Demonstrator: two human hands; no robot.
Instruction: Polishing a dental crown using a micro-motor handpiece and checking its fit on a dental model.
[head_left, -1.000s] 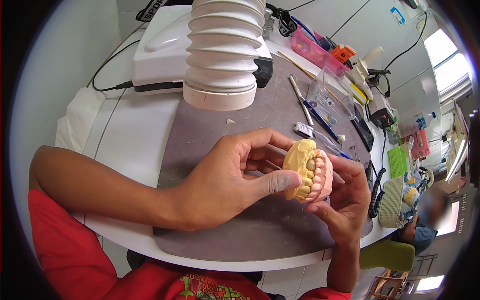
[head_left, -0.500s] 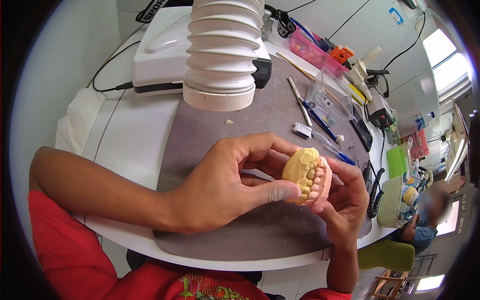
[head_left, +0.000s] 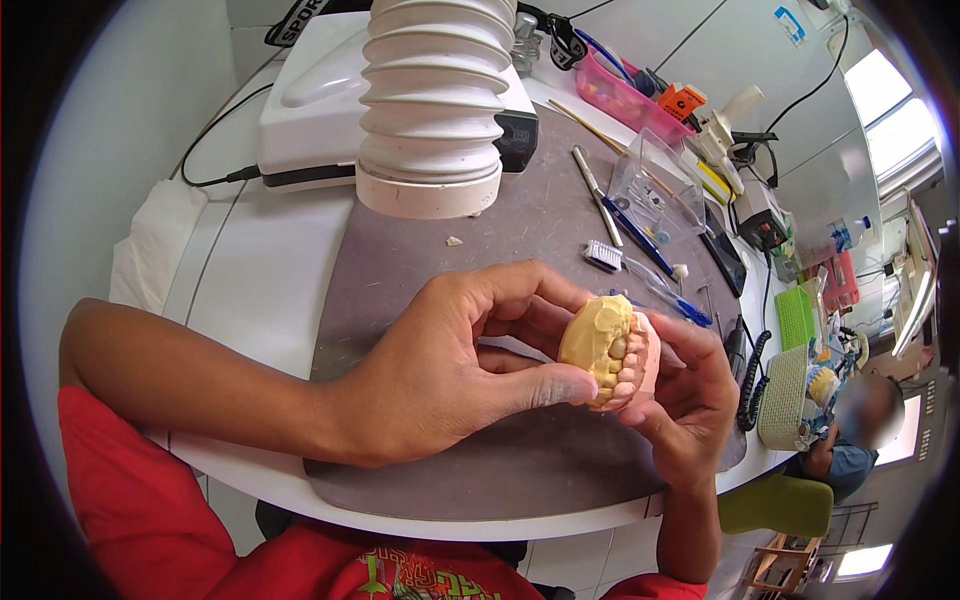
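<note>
A dental model in two plaster halves, cream-yellow [head_left: 584, 345] on the left and pink [head_left: 648, 368] on the right, is held up over the mat between the person's two hands. The halves meet at the teeth, and the tooth rows face up and toward the person. The left hand [head_left: 450, 365] is clamped on the yellow half, its thumb laid along the near edge and its fingers curled round the far side. The right hand [head_left: 695, 395] grips the pink half from the right, thumb at the near edge, index finger at the far one. So the model sits squarely between them — both hands closed on it, neither free.

Just beyond the right hand lies a toothbrush with white bristles and a clear-and-blue handle [head_left: 604, 257]. Farther off are a slim silver tool [head_left: 592, 180], a dark-blue slender tool [head_left: 640, 238] and a clear plastic box [head_left: 655, 195], all on the grey-brown mat [head_left: 390, 270] that covers much of the white curved table [head_left: 265, 300]. At the far side, a ribbed white hose [head_left: 435, 95] hangs in front of a white machine [head_left: 300, 125]. To the right — past a black coiled cord [head_left: 748, 395] — stands a pale woven plastic basket [head_left: 783, 400], with a seated co-worker in blue [head_left: 853, 465] beyond.
</note>
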